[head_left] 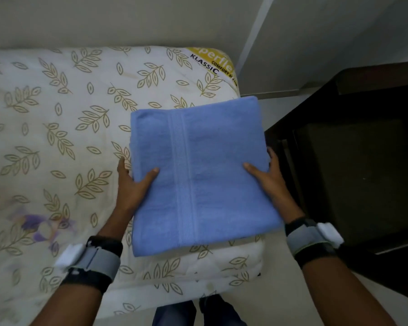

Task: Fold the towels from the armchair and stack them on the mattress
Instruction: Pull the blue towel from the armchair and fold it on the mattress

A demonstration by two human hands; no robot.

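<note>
A folded blue towel with a woven stripe down its middle is held flat over the right corner of the leaf-patterned mattress. My left hand grips its left edge, thumb on top and fingers underneath. Gripping the right edge the same way is my right hand, thumb on the cloth. Whether the towel touches the mattress I cannot tell. No armchair cushion with other towels is plainly in view.
A dark wooden piece of furniture stands close to the right of the mattress corner. A pale wall runs behind the bed. My legs in dark trousers show at the bottom, by the mattress's near edge.
</note>
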